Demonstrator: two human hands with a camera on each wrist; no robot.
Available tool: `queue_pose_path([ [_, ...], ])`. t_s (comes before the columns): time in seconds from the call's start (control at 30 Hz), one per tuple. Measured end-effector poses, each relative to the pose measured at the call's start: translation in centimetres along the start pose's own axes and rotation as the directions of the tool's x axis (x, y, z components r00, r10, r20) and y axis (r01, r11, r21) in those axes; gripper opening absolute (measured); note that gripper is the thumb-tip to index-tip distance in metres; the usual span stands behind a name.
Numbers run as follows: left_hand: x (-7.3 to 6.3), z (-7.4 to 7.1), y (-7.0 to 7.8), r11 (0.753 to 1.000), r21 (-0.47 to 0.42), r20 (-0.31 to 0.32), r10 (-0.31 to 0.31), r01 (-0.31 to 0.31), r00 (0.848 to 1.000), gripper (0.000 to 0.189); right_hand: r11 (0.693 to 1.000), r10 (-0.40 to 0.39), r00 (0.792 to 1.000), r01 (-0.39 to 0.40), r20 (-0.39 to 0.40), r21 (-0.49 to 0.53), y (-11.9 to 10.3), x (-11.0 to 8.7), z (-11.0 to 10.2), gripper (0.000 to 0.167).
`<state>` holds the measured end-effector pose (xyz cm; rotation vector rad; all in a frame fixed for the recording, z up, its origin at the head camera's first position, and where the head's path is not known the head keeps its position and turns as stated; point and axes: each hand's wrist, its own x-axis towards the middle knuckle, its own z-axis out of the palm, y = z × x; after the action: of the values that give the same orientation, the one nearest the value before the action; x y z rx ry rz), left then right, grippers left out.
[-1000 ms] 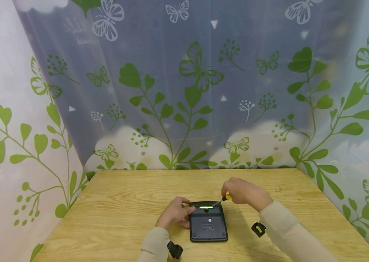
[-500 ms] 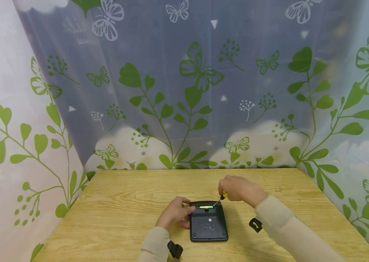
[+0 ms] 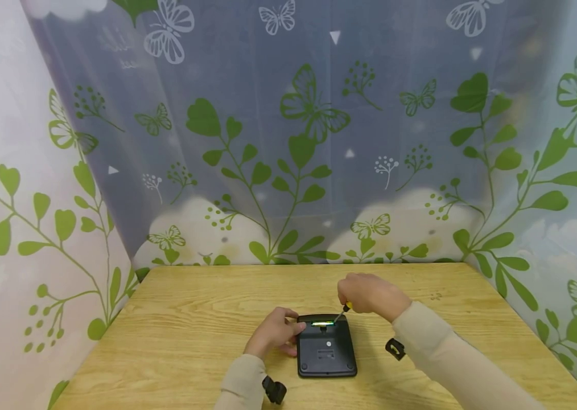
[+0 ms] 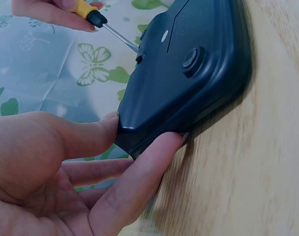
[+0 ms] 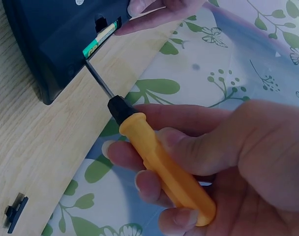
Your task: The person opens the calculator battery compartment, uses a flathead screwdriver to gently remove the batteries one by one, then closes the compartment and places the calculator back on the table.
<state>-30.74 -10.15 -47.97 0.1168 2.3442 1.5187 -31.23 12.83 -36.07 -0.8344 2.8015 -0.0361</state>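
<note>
A black desk calculator (image 3: 326, 356) lies on the table with its underside up, rubber feet and label showing. Near its far edge, a green and gold battery (image 5: 101, 41) sits in an uncovered slot. My left hand (image 3: 274, 332) pinches the calculator's left edge, thumb on the upper side and fingers at the rim and below. My right hand (image 3: 372, 294) grips the yellow handle of a screwdriver (image 5: 164, 169), fingers and thumb wrapped round it. The screwdriver's thin metal shaft slants down, its tip right at the battery's end in the right wrist view.
A small black battery cover (image 5: 15, 214) lies apart on the wooden table (image 3: 191, 341), seen in the right wrist view. Behind the table hangs a curtain (image 3: 247, 188) with leaf and butterfly prints. Black camera mounts sit at both wrists.
My right hand has shifted a little to the left, bringing the screwdriver's handle more upright while its tip stays by the battery. The left hand and calculator have hardly moved.
</note>
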Motion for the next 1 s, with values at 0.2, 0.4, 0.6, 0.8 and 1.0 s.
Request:
queue_pose_path([
  [0.2,0.1,0.0,0.0,1.0,-0.004,0.0,-0.001,0.001,1.0,0.052,0.998,0.004,1.0,-0.004,0.002,-0.063,-0.9,0.1,-0.2,0.041],
  [0.4,0.1,0.0,-0.1,1.0,-0.013,0.007,0.003,-0.002,1.0,0.053,0.99,0.017,1.0,-0.018,-0.012,-0.136,-1.7,0.2,0.1,0.034],
  [0.6,0.0,0.0,0.0,1.0,-0.015,0.01,-0.005,0.005,1.0,0.053,0.991,0.014,1.0,-0.016,-0.017,-0.131,-1.5,0.3,0.1,0.025],
  [0.8,-0.3,0.1,0.2,1.0,-0.004,0.001,-0.002,0.002,1.0,0.053,0.998,-0.009,1.0,0.009,-0.01,-0.061,-0.7,0.1,0.0,0.025],
  [1.0,-0.3,0.1,0.3,1.0,0.0,0.002,0.002,-0.002,1.0,0.053,1.0,-0.004,1.0,0.004,-0.023,-0.016,-0.3,-0.3,0.3,0.028],
])
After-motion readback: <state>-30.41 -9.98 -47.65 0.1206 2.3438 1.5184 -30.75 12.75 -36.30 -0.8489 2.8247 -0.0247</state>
